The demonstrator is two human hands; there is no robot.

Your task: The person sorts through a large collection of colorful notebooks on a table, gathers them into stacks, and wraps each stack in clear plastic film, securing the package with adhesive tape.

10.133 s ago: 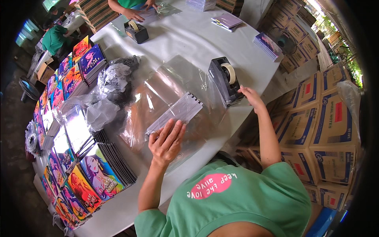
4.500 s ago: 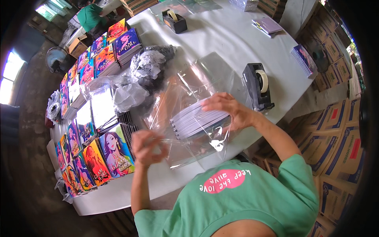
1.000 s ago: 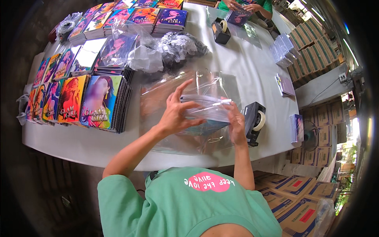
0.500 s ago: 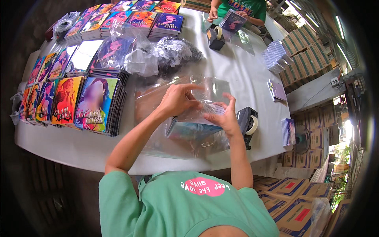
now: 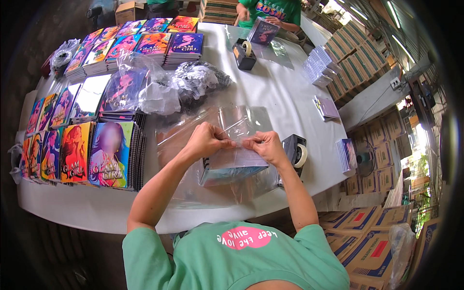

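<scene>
A small stack of notebooks [image 5: 227,175], its blue cover edge toward me, stands on a sheet of clear plastic film [image 5: 244,116] spread over the table. My left hand [image 5: 208,142] pinches the film just above the stack. Its fingertips nearly meet those of my right hand [image 5: 266,147], which is also closed in a pinch on the film. The plastic lies partly over the stack's top and spreads loosely around it. Close to my right hand sits a black tape dispenser [image 5: 296,154] with a roll of tape.
Piles of colourful notebooks [image 5: 112,154] fill the left of the white table [image 5: 285,116]. Crumpled plastic bags [image 5: 191,82] lie beyond the film. Across the table a person [image 5: 278,14] holds a notebook stack near another tape dispenser [image 5: 245,54]. Wrapped stacks [image 5: 321,67] line the right edge; cardboard boxes [image 5: 360,251] stand below.
My hands have come together over the stack; my right fingers, spread before, now pinch the film. The whole view has shifted a little, and the scene sits lower and further left.
</scene>
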